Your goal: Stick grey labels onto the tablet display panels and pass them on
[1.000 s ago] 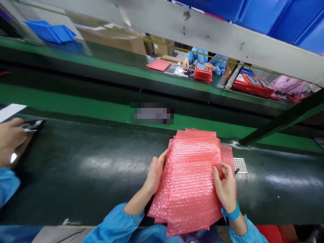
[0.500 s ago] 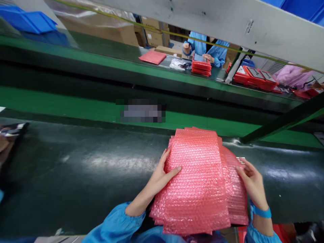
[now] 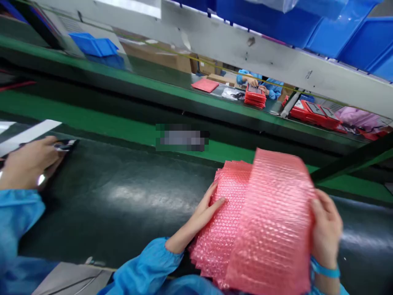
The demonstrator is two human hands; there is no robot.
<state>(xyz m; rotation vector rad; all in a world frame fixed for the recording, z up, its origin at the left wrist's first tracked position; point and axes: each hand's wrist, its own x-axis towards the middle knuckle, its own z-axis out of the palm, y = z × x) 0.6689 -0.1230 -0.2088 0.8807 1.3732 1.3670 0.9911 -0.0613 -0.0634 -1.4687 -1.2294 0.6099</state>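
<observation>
A stack of pink bubble-wrap bags (image 3: 224,225) lies on the dark conveyor belt (image 3: 129,205) in front of me. My left hand (image 3: 207,209) rests flat on the stack's left edge, fingers stretched out. My right hand (image 3: 327,227) grips the right edge of one pink bubble-wrap bag (image 3: 273,221) and holds it lifted above the stack, tilted toward me and blurred by motion.
At the left, a co-worker's hand (image 3: 27,162) in a blue sleeve holds a dark flat item on the belt. Across a green rail, another person in blue (image 3: 260,82) handles red stacks (image 3: 254,96). Blue bins (image 3: 92,45) sit above and at the back.
My right hand has taken one bag by its right edge and raised it off the stack. The left hand stays on the pile. The co-worker's hand is back in view at the left.
</observation>
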